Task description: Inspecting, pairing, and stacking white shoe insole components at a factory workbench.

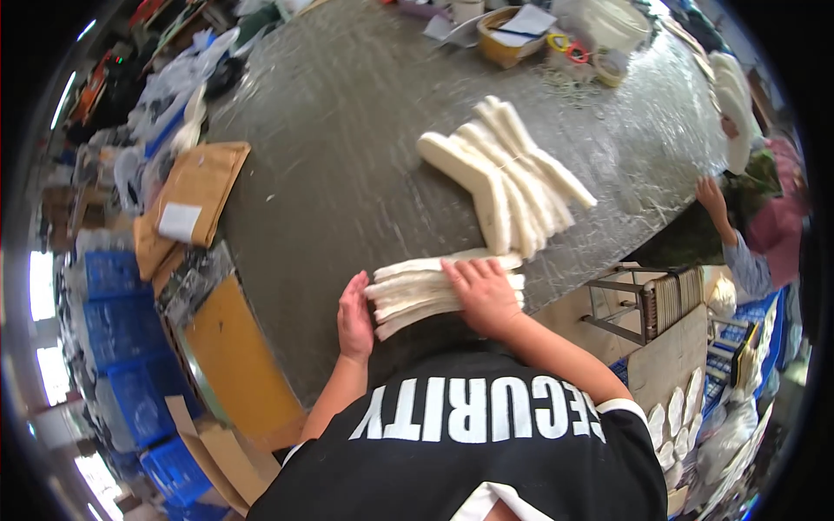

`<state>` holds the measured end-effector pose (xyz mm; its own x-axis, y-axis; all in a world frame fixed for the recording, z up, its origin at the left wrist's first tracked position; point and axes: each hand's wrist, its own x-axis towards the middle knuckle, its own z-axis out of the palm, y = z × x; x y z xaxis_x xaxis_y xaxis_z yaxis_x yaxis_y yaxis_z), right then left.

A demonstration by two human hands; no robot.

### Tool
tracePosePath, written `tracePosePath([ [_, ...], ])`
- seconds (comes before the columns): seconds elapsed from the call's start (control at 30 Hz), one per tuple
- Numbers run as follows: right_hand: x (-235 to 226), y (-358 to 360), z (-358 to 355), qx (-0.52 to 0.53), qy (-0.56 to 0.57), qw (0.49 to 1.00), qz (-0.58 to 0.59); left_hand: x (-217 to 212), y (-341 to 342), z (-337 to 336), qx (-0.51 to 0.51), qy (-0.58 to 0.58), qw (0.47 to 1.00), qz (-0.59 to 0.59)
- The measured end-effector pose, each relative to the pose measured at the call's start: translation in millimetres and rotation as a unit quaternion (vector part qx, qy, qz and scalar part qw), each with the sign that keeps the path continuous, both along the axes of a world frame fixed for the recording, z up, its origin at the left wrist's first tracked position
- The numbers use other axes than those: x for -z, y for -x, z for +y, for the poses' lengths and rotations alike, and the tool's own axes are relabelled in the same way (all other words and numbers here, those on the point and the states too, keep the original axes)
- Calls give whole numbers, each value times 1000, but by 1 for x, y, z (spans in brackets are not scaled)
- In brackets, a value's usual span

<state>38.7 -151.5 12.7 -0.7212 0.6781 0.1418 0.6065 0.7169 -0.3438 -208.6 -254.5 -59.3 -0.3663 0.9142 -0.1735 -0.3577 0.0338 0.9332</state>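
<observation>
On the near edge of the table lies a stack of cream-white fluffy socks (417,291), layered side by side. My right hand (482,295) grips the stack from above near its right end, fingers lying across the layers. At the other end, my left hand (354,319) stands upright with its fingers stretched out, its palm side against or close beside the sock ends. Just beyond, a second bundle of similar socks (508,178) lies fanned at an angle, a thin tie seemingly around its middle. The undersides of the held socks are hidden.
The dark table (330,148) carries a brown paper parcel (204,195) at left and, at the far side, a basket (512,39), tape rolls (610,68) and a white bucket (612,22). A stool (647,304) and another person's hand (712,200) are at right. Blue crates (130,339) stand left.
</observation>
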Motion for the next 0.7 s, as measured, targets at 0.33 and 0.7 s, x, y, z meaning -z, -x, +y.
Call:
tracePosePath([
  [0.33, -5, -5, -17, -46, -10, 998, -52, -64, 27, 55, 326, 58, 884, 331],
  [0.7, -1, -42, -16, 125, 127, 984, -6, 9, 7, 30, 64, 13, 997, -50],
])
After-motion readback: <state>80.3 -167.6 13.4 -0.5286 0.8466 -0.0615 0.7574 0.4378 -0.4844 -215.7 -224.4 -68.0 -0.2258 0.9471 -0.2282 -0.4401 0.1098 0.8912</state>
